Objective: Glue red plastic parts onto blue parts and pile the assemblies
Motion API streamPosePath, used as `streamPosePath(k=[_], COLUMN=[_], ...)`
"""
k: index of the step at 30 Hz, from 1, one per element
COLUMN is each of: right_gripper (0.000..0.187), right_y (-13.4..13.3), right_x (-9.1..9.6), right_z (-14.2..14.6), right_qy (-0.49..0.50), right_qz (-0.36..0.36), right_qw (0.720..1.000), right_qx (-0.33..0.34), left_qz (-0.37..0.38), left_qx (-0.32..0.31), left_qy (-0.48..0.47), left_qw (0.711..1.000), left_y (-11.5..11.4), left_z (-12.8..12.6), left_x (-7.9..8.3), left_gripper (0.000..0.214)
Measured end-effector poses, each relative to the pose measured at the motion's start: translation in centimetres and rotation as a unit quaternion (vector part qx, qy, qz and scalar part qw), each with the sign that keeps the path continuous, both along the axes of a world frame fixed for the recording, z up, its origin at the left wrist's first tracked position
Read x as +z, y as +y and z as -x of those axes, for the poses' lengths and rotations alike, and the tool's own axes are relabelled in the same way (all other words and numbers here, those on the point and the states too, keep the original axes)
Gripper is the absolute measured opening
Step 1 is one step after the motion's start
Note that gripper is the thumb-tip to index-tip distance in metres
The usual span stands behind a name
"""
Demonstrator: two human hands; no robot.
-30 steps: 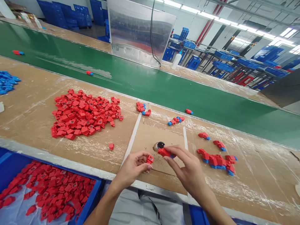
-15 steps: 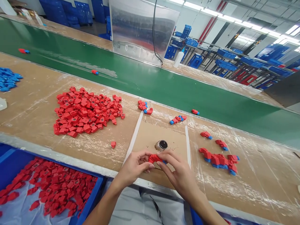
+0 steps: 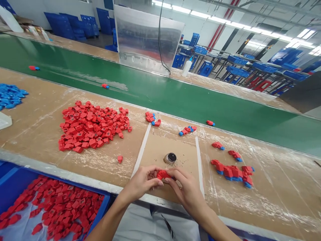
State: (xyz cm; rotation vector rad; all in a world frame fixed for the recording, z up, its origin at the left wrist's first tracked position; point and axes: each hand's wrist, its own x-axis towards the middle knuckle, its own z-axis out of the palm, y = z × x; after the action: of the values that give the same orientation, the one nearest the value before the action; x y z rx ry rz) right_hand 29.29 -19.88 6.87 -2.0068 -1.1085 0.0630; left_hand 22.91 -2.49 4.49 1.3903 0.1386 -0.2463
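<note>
A person's left hand and right hand meet over a cardboard sheet at the near edge of a long work surface, the fingers of both clamped from either side on a red part. The part is held between the hands, just above the sheet and near a small black-topped jar, which stands on the cardboard among dark specks. Two white strips flank the sheet. To its left, a heap of red pieces lies on the plastic-covered surface, with a smaller heap of blue pieces farther along. To its right lies a loose cluster of joined red-and-blue pieces. A blue crate at the near left holds more red pieces. Beyond the surface runs a green conveyor belt carrying a joined piece. A metal panel and a white bottle stand past the belt, with stacked blue crates by the far wall and more blue crates on racks under strip lights.
</note>
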Motion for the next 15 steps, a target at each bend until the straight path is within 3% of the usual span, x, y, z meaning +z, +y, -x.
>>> streamPosePath(k=[2, 4, 7, 8, 10, 13, 15], right_gripper=[0.011, 0.013, 0.018, 0.021, 0.031, 0.039, 0.037], right_y=[-0.1, -1.1, -5.4, -7.4, -11.8, -17.3, -19.4], right_x=[0.5, 1.6, 3.0, 3.1, 2.5, 0.3, -1.0], right_z=[0.0, -1.0, -4.8, -6.7, -10.7, -15.6, -17.5], right_qy=[-0.017, -0.046, -0.085, -0.087, -0.063, -0.023, -0.010], right_qz=[0.001, 0.003, 0.027, 0.049, 0.094, 0.156, 0.191], right_qw=[1.000, 0.998, 0.988, 0.981, 0.962, 0.928, 0.920], right_qx=[-0.015, -0.042, -0.129, -0.169, -0.248, -0.337, -0.342], left_qz=[0.010, -0.029, -0.204, -0.284, -0.452, -0.636, -0.715], left_qx=[0.002, 0.028, 0.148, 0.200, 0.267, 0.233, 0.180], left_qy=[0.017, 0.028, 0.000, -0.018, -0.034, 0.005, 0.044], left_qw=[1.000, 0.999, 0.968, 0.938, 0.851, 0.735, 0.675], left_y=[0.3, 1.6, 5.5, 7.2, 10.2, 12.9, 13.3], left_z=[0.1, 0.4, 0.8, 0.7, 0.1, -1.9, -3.3], left_x=[0.4, 1.0, 2.4, 2.9, 3.8, 4.5, 4.4], left_gripper=[0.055, 0.066, 0.053, 0.046, 0.037, 0.034, 0.035])
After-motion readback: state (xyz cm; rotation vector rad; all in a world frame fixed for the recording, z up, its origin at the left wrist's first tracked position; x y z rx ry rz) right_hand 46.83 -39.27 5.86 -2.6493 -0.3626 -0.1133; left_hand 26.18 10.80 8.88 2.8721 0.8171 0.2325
